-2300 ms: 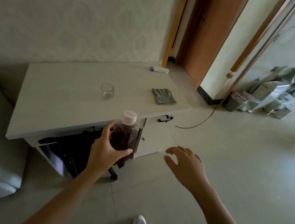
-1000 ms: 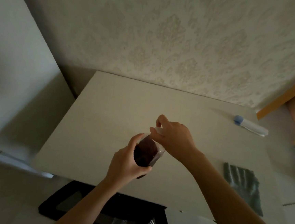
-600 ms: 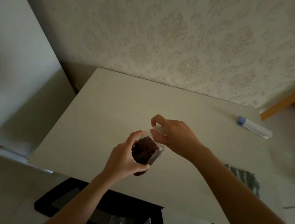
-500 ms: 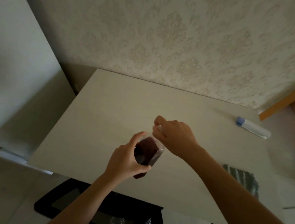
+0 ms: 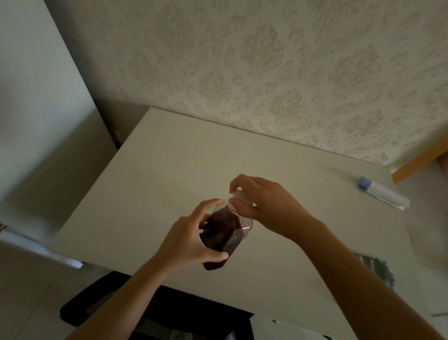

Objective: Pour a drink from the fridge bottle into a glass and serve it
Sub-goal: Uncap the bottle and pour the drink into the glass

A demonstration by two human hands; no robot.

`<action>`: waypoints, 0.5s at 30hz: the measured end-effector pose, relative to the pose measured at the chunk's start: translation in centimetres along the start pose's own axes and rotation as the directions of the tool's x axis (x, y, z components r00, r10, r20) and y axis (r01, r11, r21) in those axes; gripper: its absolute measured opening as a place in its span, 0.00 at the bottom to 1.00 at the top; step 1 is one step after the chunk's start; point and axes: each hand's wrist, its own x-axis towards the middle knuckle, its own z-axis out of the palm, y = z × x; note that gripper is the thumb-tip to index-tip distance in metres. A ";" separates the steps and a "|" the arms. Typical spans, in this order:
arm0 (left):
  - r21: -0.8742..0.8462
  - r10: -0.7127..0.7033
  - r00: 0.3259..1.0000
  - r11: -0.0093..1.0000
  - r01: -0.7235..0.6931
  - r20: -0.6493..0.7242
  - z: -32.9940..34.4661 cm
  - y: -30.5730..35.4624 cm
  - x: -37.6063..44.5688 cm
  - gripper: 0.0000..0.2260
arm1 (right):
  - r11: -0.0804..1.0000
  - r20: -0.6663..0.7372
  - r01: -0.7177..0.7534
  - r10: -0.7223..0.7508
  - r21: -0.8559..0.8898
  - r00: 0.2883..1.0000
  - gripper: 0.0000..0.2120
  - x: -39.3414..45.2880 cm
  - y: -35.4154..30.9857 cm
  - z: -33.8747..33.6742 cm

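Above the bench (image 5: 185, 166), near its front edge, your left hand (image 5: 186, 244) grips the bottle (image 5: 221, 236), its long axis tilted up and away from you. Your right hand (image 5: 266, 203) pinches the cap (image 5: 241, 195) at that far, upper end, so the twist should turn about that axis.

Single head-worn wide-angle view, looking steeply down and forward from above the table (image 5: 180, 166), close over both hands, patterned wall (image 5: 253, 64) ahead, chair (image 5: 176, 325) below

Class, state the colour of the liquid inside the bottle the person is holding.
Dark reddish-brown liquid fills the bottle, seen in the head view, the only view.
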 end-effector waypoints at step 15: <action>0.365 0.118 0.989 0.928 -0.077 -0.090 0.7 1.0 -1.3 0.45 | 0.913 -0.077 -0.234 0.221 -0.335 0.972 0.15 -0.6 -0.6 1.5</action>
